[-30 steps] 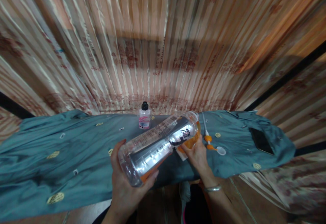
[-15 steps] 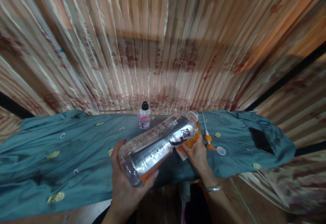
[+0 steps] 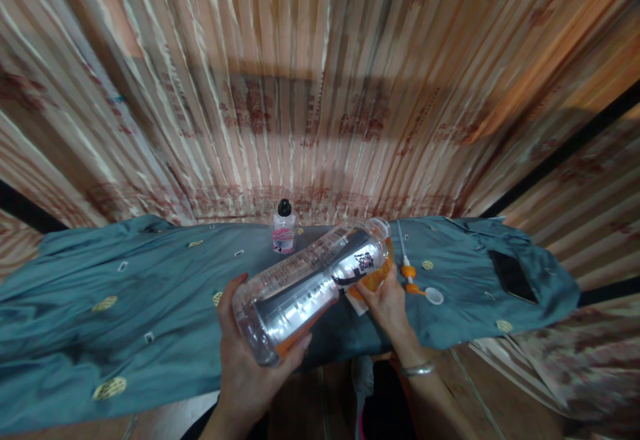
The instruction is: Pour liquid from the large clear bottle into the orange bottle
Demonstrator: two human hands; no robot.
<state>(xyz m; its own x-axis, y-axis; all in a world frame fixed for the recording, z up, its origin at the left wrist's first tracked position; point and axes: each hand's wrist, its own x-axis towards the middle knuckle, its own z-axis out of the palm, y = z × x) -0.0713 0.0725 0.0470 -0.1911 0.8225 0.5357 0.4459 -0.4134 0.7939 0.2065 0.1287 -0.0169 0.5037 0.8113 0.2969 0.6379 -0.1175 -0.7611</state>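
In my head view, my left hand grips the base of a large clear plastic bottle, tilted with its neck beyond my right hand, which grasps a partly hidden orange bottle beside an orange-and-white pump dispenser.

In your left hand, the large bottle is smooth, clear plastic with a shiny, foil-like silver label. In your right hand, the orange bottle looks translucent and plastic. Your bracelet, below that hand, is polished metal. To its right, the pump looks like smooth plastic; farther right, the phone is glossy. Beneath your hands, the cloth is creased with a soft sheen.
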